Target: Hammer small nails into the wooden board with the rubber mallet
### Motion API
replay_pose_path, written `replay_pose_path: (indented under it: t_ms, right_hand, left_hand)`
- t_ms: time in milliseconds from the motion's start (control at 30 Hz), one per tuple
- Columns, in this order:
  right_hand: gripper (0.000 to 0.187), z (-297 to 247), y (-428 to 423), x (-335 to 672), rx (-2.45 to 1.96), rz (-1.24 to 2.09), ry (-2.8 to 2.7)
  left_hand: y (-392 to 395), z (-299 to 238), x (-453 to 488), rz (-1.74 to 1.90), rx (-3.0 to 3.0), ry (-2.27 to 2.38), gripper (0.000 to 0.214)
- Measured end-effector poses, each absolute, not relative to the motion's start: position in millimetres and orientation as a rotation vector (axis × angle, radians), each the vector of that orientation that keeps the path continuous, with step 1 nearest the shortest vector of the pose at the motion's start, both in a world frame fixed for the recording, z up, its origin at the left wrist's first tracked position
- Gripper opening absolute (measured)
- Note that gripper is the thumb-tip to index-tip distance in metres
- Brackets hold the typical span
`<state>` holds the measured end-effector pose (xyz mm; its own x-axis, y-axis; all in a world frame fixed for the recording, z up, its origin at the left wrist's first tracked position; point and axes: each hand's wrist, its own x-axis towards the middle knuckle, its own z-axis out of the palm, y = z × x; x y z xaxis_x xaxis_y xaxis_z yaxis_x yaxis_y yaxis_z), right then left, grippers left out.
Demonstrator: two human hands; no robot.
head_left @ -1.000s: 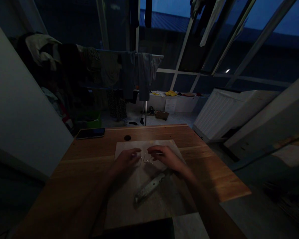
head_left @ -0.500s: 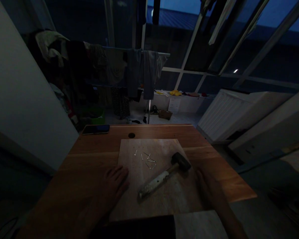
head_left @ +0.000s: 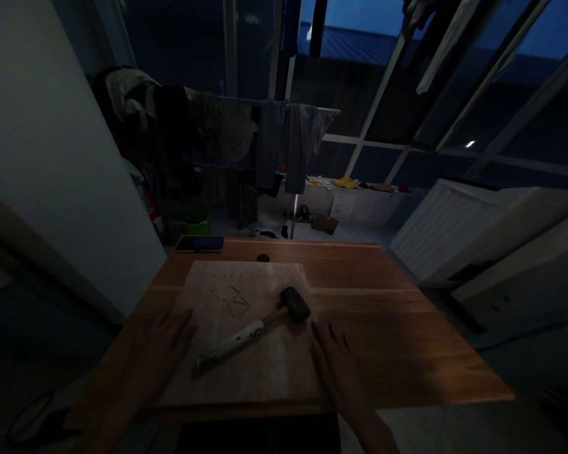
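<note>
A pale wooden board (head_left: pixel 269 384) lies on the wooden table, with a hammer (head_left: pixel 236 340) resting diagonally across it, its dark head at the upper right. Several thin nails (head_left: pixel 239 306) lie loose on the board to the left of the hammer head. A row of tiny dark marks runs near the board's far edge. My left hand (head_left: pixel 158 347) rests at the board's left edge, fingers stretched out. Along the right edge lies my right hand (head_left: pixel 334 359), its fingers extended against or beside the board. Neither hand touches the hammer.
The light is dim. A phone (head_left: pixel 199 244) lies at the table's far left corner, and a round dark hole or cap (head_left: pixel 263 258) is near the far edge. Beyond the table (head_left: pixel 397 334) hang clothes (head_left: pixel 298 145) on a rack; a white appliance (head_left: pixel 483 233) stands right.
The board has slid left across the table, carrying the hammer and nails. Both my hands moved left with it, staying at its sides. The view has shifted a little.
</note>
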<state>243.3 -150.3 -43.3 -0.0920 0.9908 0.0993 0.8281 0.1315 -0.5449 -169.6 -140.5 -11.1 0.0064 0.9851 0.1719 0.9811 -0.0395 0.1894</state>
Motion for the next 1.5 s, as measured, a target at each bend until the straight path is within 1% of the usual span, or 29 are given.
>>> replay_pose_path:
  t_ms: [133, 267, 367, 467, 567, 667, 767, 833, 933, 1000, 1033, 1100, 1167, 1233, 1300, 1367, 1433, 1500]
  right_hand:
    - [0.052, -29.3, -152.5, 199.1, -1.552, 0.582, -2.116]
    - [0.048, -13.9, -158.3, 170.9, -1.341, 0.596, -2.279]
    - [0.044, -11.4, -159.9, 165.3, -1.314, 0.566, -2.317]
    - [0.040, -15.0, -158.8, 177.9, -1.358, 0.531, -2.266]
    - [0.040, -21.2, -159.3, 205.7, -1.434, 0.505, -2.177]
    - [0.043, -27.1, -162.8, 242.6, -1.580, 0.467, -2.007]
    - [0.050, -29.6, -167.7, 281.2, -1.678, 0.438, -1.856]
    - [0.053, -29.3, -171.4, 302.8, -1.742, 0.383, -1.792]
    - [0.056, -26.9, -177.0, 319.1, -1.842, 0.180, -1.687]
    - [0.053, -23.7, -179.7, 315.0, -1.843, 0.085, -1.642]
    - [0.051, -21.2, -180.1, 308.3, -1.826, 0.092, -1.642]
    - [0.047, -14.5, -178.5, 288.2, -1.792, 0.203, -1.669]
    - [0.049, -6.6, -173.3, 264.9, -1.773, 0.384, -1.749]
    - [0.049, 0.4, -166.0, 245.7, -1.751, 0.537, -1.817]
    - [0.047, 4.3, -159.6, 235.0, -1.734, 0.660, -1.802]
    - [0.048, 4.5, -157.1, 233.5, -1.722, 0.752, -1.705]
    - [0.047, 2.0, -159.2, 238.9, -1.706, 0.774, -1.543]
    - [0.041, -1.9, -164.6, 248.5, -1.667, 0.798, -1.365]
  left_hand:
    - [-145.4, -16.0, -219.8, 0.455, 2.122, 2.267, 0.054]
    - [-143.8, -16.3, -244.4, 0.479, 2.082, 2.369, 0.061]
    - [-142.6, -14.3, -243.5, 0.405, 2.129, 2.360, 0.056]
    - [-142.9, -11.7, -227.1, 0.296, 2.219, 2.279, 0.045]
    - [-144.0, -8.5, -196.0, 0.306, 2.232, 2.202, 0.038]
    - [-147.6, -3.5, -156.2, 0.433, 2.149, 2.144, 0.043]
    - [-153.4, 4.9, -118.3, 0.453, 2.133, 1.996, 0.046]
    - [-155.9, 11.1, -98.8, 0.455, 2.152, 1.882, 0.043]
    - [-152.4, 16.3, -79.4, 0.433, 2.173, 1.780, 0.038]
    - [-143.0, 14.4, -69.7, 0.436, 2.219, 1.761, 0.036]
    - [-136.0, 11.7, -64.6, 0.468, 2.263, 1.749, 0.035]
    - [-117.5, 4.2, -52.3, 0.581, 2.359, 1.697, 0.036]
    - [-95.2, -4.2, -36.3, 0.668, 2.400, 1.630, 0.046]
    - [-73.7, -11.3, -18.0, 0.627, 2.380, 1.607, 0.059]
    - [-58.2, -16.2, 0.2, 0.539, 2.403, 1.535, 0.066]
    - [-52.0, -18.9, 16.4, 0.464, 2.468, 1.373, 0.068]
    - [-54.5, -19.8, 30.7, 0.413, 2.545, 1.159, 0.067]
    - [-62.1, -18.7, 44.7, 0.385, 2.600, 0.968, 0.065]
